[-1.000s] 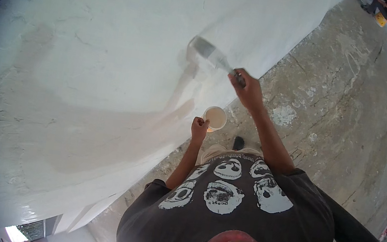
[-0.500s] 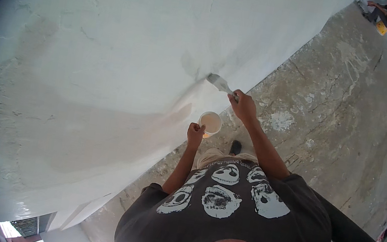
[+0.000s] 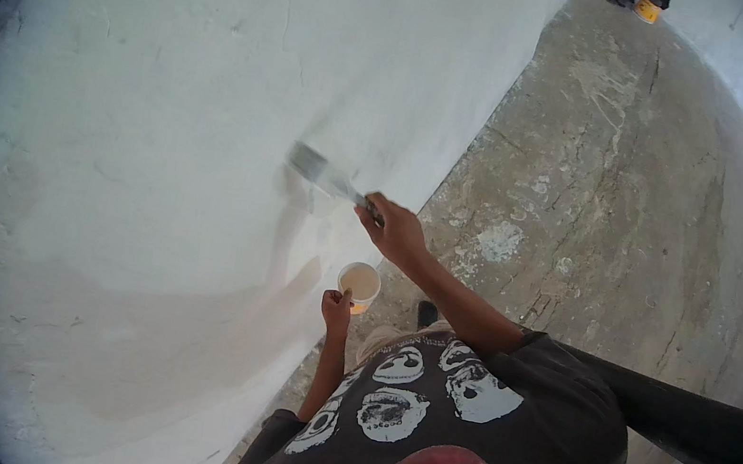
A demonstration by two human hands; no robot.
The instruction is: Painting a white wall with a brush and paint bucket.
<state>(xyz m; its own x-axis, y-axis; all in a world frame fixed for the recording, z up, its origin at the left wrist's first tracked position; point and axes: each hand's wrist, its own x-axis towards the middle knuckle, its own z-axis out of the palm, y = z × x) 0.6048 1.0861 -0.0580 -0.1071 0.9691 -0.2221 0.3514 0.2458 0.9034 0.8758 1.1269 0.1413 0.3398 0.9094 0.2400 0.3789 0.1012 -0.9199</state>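
Paintbrush (image 3: pixel 322 174), flat and wide-bristled, lies against the rough white plastered wall (image 3: pixel 169 106) at frame centre, gripped by the right hand (image 3: pixel 396 228). The left hand (image 3: pixel 336 307) pinches a small round cup (image 3: pixel 360 284) of pale paint over the mottled concrete floor (image 3: pixel 627 193).

Flat wide paintbrush (image 3: pixel 321 173), pale bristles against white wall, we see tilted, motion-blurred. Small round cup (image 3: pixel 359 284), cream-coloured paint inside, upright, just beside wall's foot.

wall (image 3: pixel 162 153): matt white plaster, rough, damp sheen where I brush
brush (image 3: pixel 318 169): soft bristles
cup (image 3: pixel 359 284): smooth plastic
floor (image 3: pixel 604 219), three o'clock: rough stained concrete
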